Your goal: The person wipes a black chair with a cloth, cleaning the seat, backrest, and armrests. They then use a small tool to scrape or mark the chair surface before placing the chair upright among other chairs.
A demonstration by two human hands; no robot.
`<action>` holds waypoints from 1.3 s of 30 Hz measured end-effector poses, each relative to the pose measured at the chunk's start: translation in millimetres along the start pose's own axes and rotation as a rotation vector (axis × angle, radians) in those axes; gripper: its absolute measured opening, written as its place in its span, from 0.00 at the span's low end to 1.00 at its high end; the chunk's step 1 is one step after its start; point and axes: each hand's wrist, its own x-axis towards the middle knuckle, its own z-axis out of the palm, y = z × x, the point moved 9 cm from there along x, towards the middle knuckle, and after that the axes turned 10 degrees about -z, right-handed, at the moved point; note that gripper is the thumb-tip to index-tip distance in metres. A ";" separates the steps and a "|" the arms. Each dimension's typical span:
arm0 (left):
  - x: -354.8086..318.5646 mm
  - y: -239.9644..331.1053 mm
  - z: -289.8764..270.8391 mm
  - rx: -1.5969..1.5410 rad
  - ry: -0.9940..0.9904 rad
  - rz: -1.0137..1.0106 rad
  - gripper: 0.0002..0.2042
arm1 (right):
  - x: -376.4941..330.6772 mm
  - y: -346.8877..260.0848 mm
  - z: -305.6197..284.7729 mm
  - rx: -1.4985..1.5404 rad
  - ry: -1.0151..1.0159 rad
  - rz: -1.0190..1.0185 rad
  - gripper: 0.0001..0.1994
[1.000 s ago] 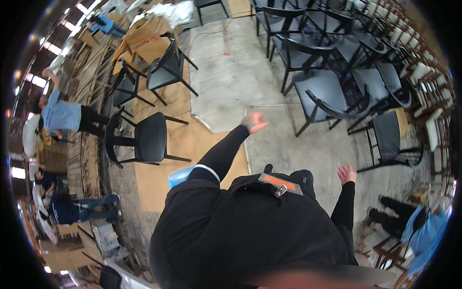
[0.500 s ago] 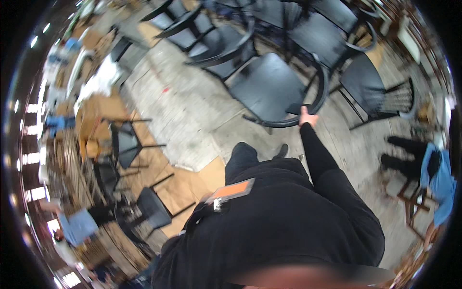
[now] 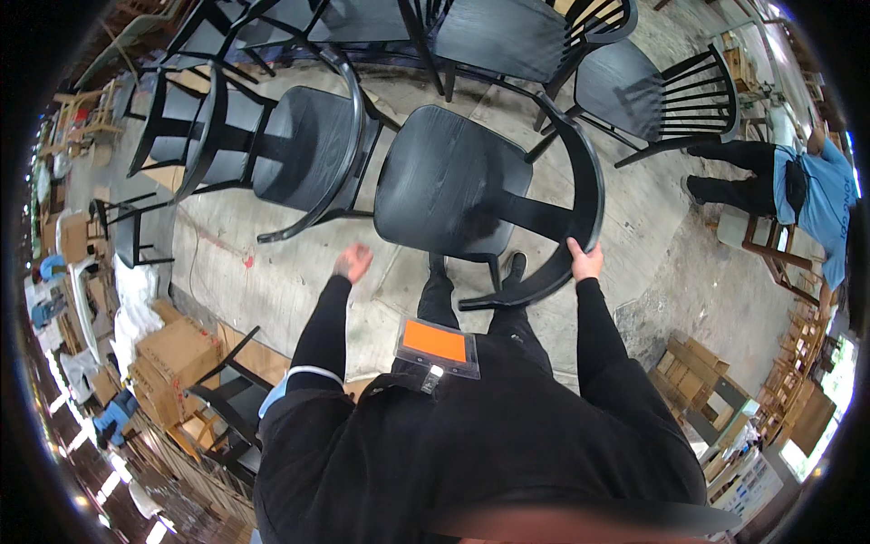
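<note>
The black chair (image 3: 494, 207) is just in front of the person (image 3: 480, 435), over the grey floor (image 3: 652, 263). It looks hard, smooth and a bit heavy; its curved back rail (image 3: 587, 181) seems a good place to grab. The right hand (image 3: 586, 260) is wrapped around that rail. The left hand (image 3: 354, 262) is empty, half curled, near another black chair (image 3: 304, 136).

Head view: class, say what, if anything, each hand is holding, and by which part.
The right hand grips the nearest black chair by its curved back rail; the left hand holds nothing visible.
</note>
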 end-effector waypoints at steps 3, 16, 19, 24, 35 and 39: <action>74.6 84.4 -24.1 -0.153 0.100 0.219 0.26 | 5.4 36.0 -42.8 -0.042 0.038 0.161 0.26; 217.6 212.1 99.5 -0.730 -0.316 -0.077 0.47 | 37.4 116.2 -158.2 -0.523 0.282 0.080 0.27; 209.3 222.8 125.2 -0.905 -0.566 -0.157 0.46 | 45.3 141.8 -171.8 -0.436 0.263 0.064 0.27; 232.6 236.1 141.0 -0.825 -0.562 -0.236 0.39 | 55.2 182.9 -193.8 -0.388 0.253 0.219 0.27; 345.4 335.3 186.9 -0.960 -0.487 -0.250 0.28 | 77.4 244.0 -233.3 -0.507 0.297 0.270 0.34; 352.4 361.7 191.8 -1.024 -0.476 -0.123 0.09 | 76.5 268.8 -239.3 -0.532 0.255 0.292 0.35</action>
